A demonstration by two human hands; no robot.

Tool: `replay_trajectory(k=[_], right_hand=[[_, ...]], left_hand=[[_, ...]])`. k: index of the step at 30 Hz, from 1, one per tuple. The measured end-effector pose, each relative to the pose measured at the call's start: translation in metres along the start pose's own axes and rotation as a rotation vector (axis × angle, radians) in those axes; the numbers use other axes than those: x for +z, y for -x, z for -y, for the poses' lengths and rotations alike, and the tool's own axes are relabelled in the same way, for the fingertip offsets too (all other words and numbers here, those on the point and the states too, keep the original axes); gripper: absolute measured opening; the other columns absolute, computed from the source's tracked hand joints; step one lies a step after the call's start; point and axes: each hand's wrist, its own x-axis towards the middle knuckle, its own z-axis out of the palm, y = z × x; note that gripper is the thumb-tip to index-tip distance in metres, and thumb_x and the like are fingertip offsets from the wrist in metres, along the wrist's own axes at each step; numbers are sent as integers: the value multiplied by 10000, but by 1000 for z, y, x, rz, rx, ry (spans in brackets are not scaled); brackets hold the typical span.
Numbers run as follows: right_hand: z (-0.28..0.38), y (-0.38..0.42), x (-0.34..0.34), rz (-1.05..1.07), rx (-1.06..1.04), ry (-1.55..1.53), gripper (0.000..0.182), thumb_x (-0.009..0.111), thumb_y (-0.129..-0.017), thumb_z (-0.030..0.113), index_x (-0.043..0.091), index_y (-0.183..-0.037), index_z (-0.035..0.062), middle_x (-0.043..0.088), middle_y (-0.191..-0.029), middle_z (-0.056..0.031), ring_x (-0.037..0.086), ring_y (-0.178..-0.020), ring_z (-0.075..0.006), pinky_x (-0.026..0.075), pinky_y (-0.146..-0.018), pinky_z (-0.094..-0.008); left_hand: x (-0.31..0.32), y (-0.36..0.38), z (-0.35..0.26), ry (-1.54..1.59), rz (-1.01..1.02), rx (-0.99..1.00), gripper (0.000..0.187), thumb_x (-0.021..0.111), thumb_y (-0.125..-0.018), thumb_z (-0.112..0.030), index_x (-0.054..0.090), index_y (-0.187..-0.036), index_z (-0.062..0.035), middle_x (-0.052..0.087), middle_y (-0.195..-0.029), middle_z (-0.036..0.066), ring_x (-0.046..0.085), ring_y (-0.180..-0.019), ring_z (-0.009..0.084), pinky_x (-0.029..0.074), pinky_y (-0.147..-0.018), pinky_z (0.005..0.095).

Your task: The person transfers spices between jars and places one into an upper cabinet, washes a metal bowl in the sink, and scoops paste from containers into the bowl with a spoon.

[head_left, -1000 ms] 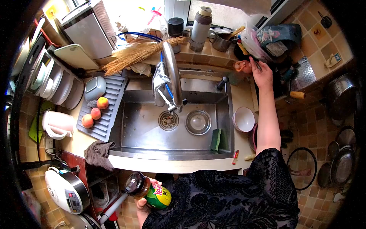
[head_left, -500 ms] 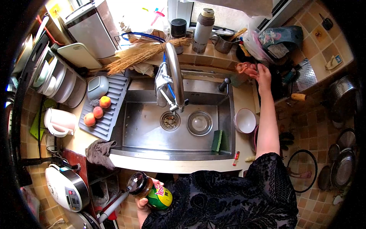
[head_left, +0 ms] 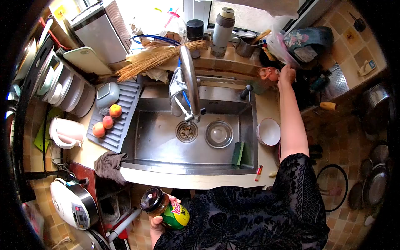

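My left hand is wrapped round a jar with a dark lid and a green and yellow label, held tilted near my body in front of the counter. At the back right, my right hand is stretched out beyond the sink, its fingers drawn together at the lower end of a clear plastic bag. I cannot tell what is between those fingers. Just left of them lies a pinkish-orange item. A white bowl stands on the counter beside my right forearm.
The steel sink holds a round metal dish and a green scouring pad. A tall faucet rises over it. Peaches lie on the grey drainboard. A thermos and a pot line the sill.
My right hand has moved slightly up toward the plastic bag, and its fingers look more drawn in. The jar stays in my left hand, nearly in place.
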Motion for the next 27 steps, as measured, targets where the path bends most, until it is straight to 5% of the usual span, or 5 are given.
replay_trajectory(k=[3, 6, 12, 17, 27], right_hand=[[-36, -72, 31, -270, -178, -92, 365, 428, -1000, 293, 538, -806, 5, 576, -695, -98, 518, -495, -177, 354, -417, -331], [25, 45, -3, 24, 52, -482, 316, 372, -1015, 234, 566, -1040, -14, 674, -860, -136, 634, -641, -192, 492, -500, -308], [-68, -34, 1, -11, -29, -324, 275, 413, -1033, 229, 546, -978, -5, 663, -950, -117, 632, -731, -199, 492, -534, -328], [-19, 28, -14, 147, 102, -574, 263, 426, -1026, 264, 522, -901, 53, 613, -769, -72, 529, -492, -159, 356, -380, -301], [-36, 78, -25, 599, 145, -327, 314, 532, -1027, 375, 592, -1078, 71, 700, -1002, -83, 701, -709, -144, 439, -464, -236]], left_hand=[[1, -5, -10, -42, 33, -10, 800, 791, -678, -447, 551, -1237, 74, 618, -1155, 198, 629, -1078, 359, 512, -952, 478], [-3, -3, -11, -46, 46, -1, 784, 795, -684, -418, 550, -1247, 70, 622, -1183, 204, 631, -1089, 360, 504, -969, 483], [-10, -11, -12, -19, 56, -19, 804, 812, -680, -400, 533, -1268, 71, 636, -1167, 212, 638, -1085, 352, 511, -969, 478], [-9, -14, -13, -6, 89, -81, 798, 826, -683, -364, 527, -1288, 63, 635, -1180, 210, 637, -1095, 357, 508, -979, 484], [-13, -38, -17, -110, 181, -131, 836, 793, -690, -442, 505, -1290, 64, 625, -1178, 208, 634, -1090, 358, 508, -973, 480]])
